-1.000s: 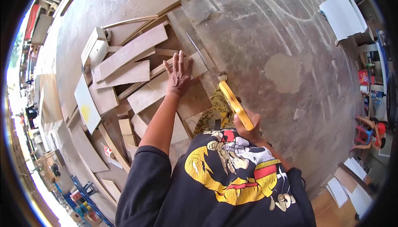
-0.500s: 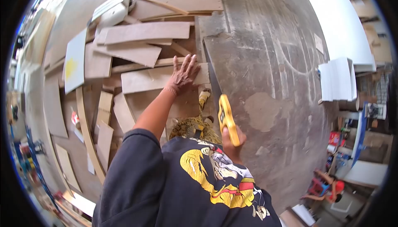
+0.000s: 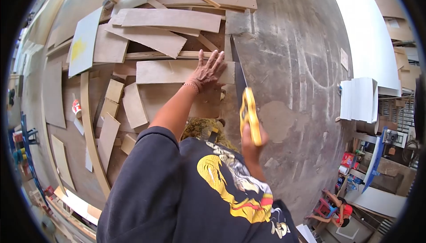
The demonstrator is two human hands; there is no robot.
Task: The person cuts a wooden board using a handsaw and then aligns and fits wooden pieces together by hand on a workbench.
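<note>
My left hand [image 3: 207,72] lies with fingers spread on a narrow plywood board [image 3: 166,72], near its right end. Gripped in my right hand [image 3: 254,137] is a handsaw [image 3: 250,114] with a yellow handle. Its dark blade [image 3: 240,67] points away from me, alongside the board's right end. Whether the teeth are in the wood, I cannot tell. Below the board, yellow patterned cloth [image 3: 202,128] shows beside my dark shirt.
Several plywood offcuts [image 3: 171,19] lie piled beyond the board, with a white panel [image 3: 84,43] at left. A long wooden strip [image 3: 88,127] runs toward me. Stacked white panels [image 3: 359,99] stand right. A person [image 3: 339,209] sits at the lower right.
The view has shifted, so the board and hands appear farther right. My right hand and the saw handle are slightly closer to the board. My left hand stays flat on it.
</note>
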